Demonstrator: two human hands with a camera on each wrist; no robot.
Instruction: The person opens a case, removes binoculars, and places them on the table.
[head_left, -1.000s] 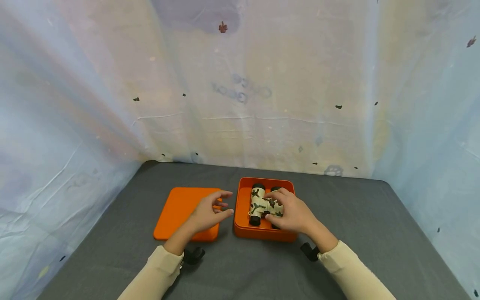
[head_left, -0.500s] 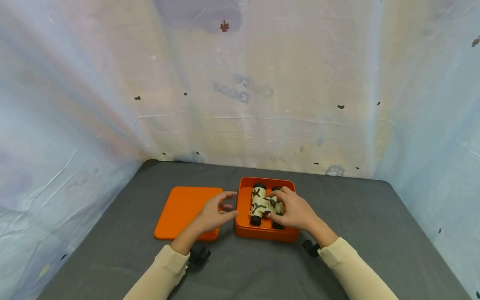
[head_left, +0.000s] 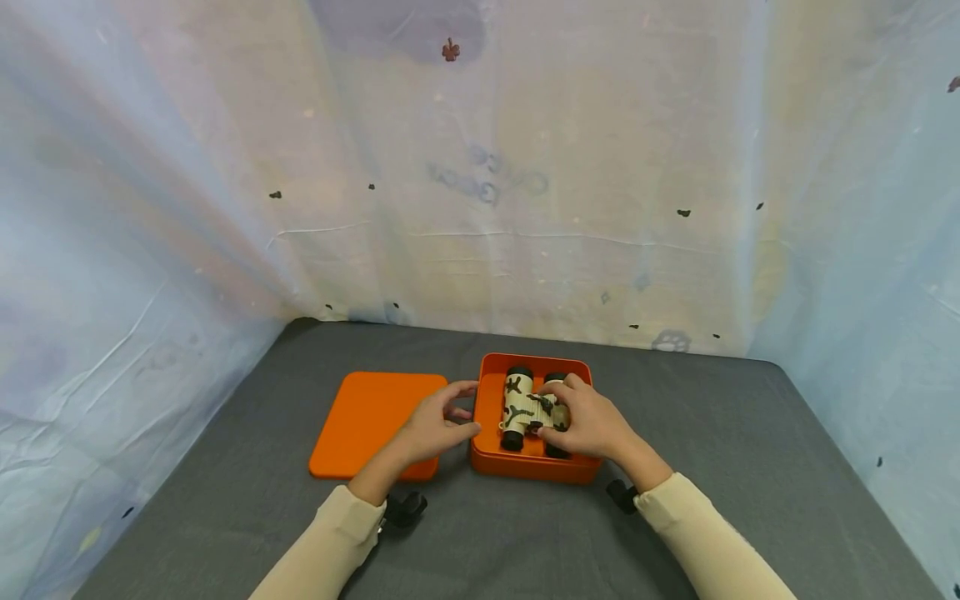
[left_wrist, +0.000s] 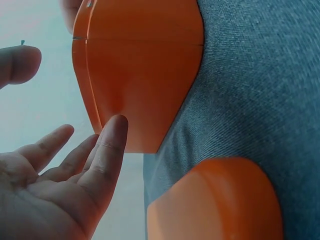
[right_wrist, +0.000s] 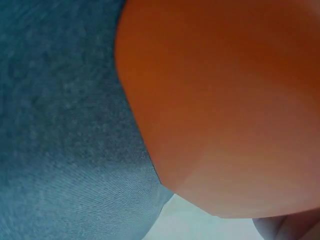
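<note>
A pair of camouflage-patterned binoculars [head_left: 517,407] with black ends lies inside an orange box [head_left: 534,468]. My right hand [head_left: 594,423] reaches over the box's right side, its thumb and fingers curved around the right barrel and hiding part of it. In the right wrist view the box wall [right_wrist: 225,110] covers most of that hand; only a bit of finger shows at the bottom. At the box's left wall, my left hand [head_left: 435,425] holds nothing; its fingers are spread, fingertips right beside the wall. The left wrist view shows an extended finger [left_wrist: 114,135] overlapping the box [left_wrist: 140,85].
Left of the box, the flat orange lid [head_left: 367,417] lies on the grey cloth-covered table [head_left: 495,542], partly behind my left hand. A pale printed curtain [head_left: 525,250] hangs along the table's back and sides. Black wrist cameras sit at both cuffs.
My left hand has moved right, from over the lid's edge to the box's left wall. My right hand has stayed at the binoculars with only a slight shift.
</note>
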